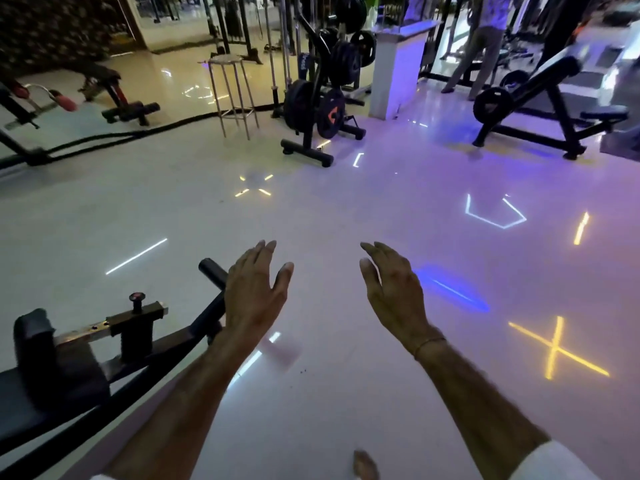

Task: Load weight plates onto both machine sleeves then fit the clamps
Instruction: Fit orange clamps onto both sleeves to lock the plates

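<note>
I hold both bare hands out over a glossy pale tiled floor (346, 216), palms facing each other. My left hand (254, 289) and right hand (391, 289) are spread open and grip nothing. Black round weight plates (313, 107) hang on a black upright storage rack (308, 147) well ahead, across the floor. A black machine frame with a padded seat (59, 362) sits at my lower left.

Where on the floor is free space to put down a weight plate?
Free: the bare floor between both open hands and the plate rack. Also right, beside the yellow cross reflection. Crowded: lower left, by the machine frame, and around the rack.
</note>
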{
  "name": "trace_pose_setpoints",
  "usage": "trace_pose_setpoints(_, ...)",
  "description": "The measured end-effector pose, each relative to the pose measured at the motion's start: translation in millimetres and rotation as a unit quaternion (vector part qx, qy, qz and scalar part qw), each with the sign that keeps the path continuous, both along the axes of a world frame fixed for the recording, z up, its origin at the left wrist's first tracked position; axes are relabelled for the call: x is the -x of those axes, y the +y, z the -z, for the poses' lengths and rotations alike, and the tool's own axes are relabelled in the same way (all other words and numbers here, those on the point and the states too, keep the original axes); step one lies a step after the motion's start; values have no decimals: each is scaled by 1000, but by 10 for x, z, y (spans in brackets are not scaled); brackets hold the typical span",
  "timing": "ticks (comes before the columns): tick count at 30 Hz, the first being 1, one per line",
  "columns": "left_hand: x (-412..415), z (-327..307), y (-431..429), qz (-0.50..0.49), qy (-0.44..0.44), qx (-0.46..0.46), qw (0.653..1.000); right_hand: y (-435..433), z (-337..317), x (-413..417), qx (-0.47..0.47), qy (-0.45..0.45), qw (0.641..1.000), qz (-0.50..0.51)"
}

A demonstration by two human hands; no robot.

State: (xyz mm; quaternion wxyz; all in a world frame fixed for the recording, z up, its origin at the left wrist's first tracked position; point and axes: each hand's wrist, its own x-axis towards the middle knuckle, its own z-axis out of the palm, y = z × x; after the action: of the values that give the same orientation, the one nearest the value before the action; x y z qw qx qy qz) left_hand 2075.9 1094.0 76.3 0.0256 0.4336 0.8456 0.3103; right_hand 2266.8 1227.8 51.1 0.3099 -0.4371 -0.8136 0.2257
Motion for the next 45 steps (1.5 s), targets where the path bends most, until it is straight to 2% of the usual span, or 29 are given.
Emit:
trace_pose_setpoints(6,870,-48,1268,-69,-8,0,998,1503,-193,1071,-9,-24,996,-80)
trace_pose_setpoints(14,2499,338,3154,-124,-30,-4,992,3536,4,2964,-13,-60,986,-157)
trace_pose_setpoints(18,3306,301,3913,-146,-34,-1,989,4372,-79,3910,-19,-68,977,-200)
trace_pose_setpoints(24,4574,155,4748,-218,-10,3,976,5387,-160,5471,-24,-46,962,-269)
trace_pose_setpoints(28,5493,195,5114,-305,-6,-1,952,5988,-90,6707,-17,-42,940,-338)
trace_pose_setpoints(36,7020,72,5247,-464,-21,-18,886,6124,-176,9008,-14,-33,871,-490)
trace_pose_setpoints(45,9274,363,4494,-573,-50,-54,816,5248,30,11669,-24,-66,800,-595)
